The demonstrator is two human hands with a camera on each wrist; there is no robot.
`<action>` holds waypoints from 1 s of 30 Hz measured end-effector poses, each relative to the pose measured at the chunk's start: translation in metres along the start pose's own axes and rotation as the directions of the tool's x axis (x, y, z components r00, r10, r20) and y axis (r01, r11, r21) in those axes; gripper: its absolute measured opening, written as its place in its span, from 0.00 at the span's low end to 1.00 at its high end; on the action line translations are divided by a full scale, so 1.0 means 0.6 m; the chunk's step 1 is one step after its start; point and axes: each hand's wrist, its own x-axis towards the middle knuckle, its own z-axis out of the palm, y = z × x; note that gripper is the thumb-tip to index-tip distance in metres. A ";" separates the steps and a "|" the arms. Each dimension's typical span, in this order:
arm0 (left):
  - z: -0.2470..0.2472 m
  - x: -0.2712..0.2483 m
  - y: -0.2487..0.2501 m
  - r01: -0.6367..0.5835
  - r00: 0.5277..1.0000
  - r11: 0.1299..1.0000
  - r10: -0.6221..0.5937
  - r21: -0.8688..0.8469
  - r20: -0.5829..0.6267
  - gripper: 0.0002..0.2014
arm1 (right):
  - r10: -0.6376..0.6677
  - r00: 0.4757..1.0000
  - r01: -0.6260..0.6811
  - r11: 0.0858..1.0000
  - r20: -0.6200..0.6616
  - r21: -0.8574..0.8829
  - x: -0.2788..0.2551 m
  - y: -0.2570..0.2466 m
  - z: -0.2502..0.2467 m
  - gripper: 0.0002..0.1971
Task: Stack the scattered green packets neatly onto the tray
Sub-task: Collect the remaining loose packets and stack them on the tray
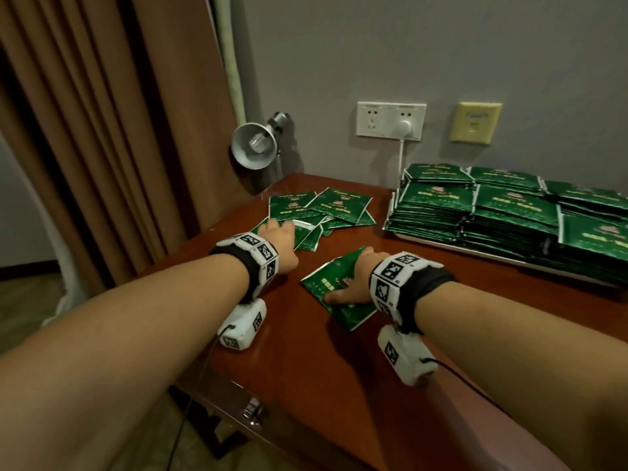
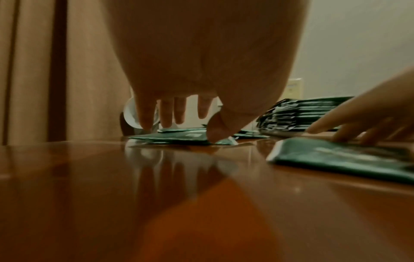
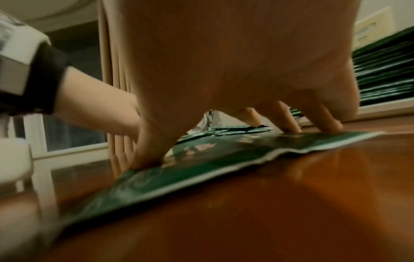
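**On the red-brown table: both hands down on loose green packets**

Toward one o'clock from my hands, the tray (image 1: 503,258) is nearly buried: I see only a pale rim under the stacked packets (image 1: 509,212), and the stacks run off the right edge of the head view. My left fingertips are hidden behind my own knuckles there, and both wrist views are soft and dim, so the print on the packets is unreadable.

The packets are flat, glossy dark green sachets with pale crimped edges and light lettering. A scattered pile (image 1: 319,209) lies overlapping at eleven o'clock, well apart from the tray.

My left hand (image 1: 277,241) is spread wide over the near edge of that pile; in the left wrist view its fingers (image 2: 167,113) point down, splayed, thumb tip touching a packet. I cannot tell whether it grips anything.

My right hand (image 1: 353,283) lies spread on a single packet (image 1: 334,290) at six o'clock from the pile, fingers (image 3: 289,120) and thumb pressing it flat to the table (image 1: 306,368).
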 end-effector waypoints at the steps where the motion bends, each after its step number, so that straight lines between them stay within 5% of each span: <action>1: 0.000 0.013 -0.011 0.028 0.999 1.000 -0.028 -0.003 -0.022 0.30 | -0.006 1.000 0.006 1.000 0.009 -0.019 0.007 -0.006 -0.002 0.75; 5: -0.016 0.072 -0.023 0.027 0.999 1.000 -0.028 -0.010 -0.030 0.28 | -0.097 0.995 0.096 0.993 -0.019 -0.070 0.022 -0.006 -0.015 0.65; 11: -0.051 0.158 0.064 -0.237 0.970 0.971 0.234 -0.027 -0.068 0.33 | -0.210 0.970 0.192 0.971 -0.124 -0.141 0.026 0.045 -0.057 0.37; 16: -0.045 0.240 0.125 -0.349 0.937 0.935 0.349 0.059 0.021 0.54 | -0.312 0.928 0.287 0.947 -0.203 -0.145 0.045 0.081 -0.050 0.26; 22: -0.028 0.259 0.144 -0.442 0.896 0.877 0.443 0.187 0.037 0.22 | -0.366 0.906 0.345 0.929 -0.213 -0.131 0.068 0.097 -0.048 0.15; 26: -0.062 0.231 0.147 -0.451 0.882 0.877 0.467 0.168 -0.068 0.20 | -0.332 0.922 0.329 0.943 -0.196 -0.052 0.060 0.100 -0.046 0.18; 30: -0.134 0.160 0.145 -0.453 0.841 0.892 0.430 0.008 -0.329 0.17 | -0.282 0.934 0.300 0.953 -0.222 0.050 0.030 0.129 -0.053 0.06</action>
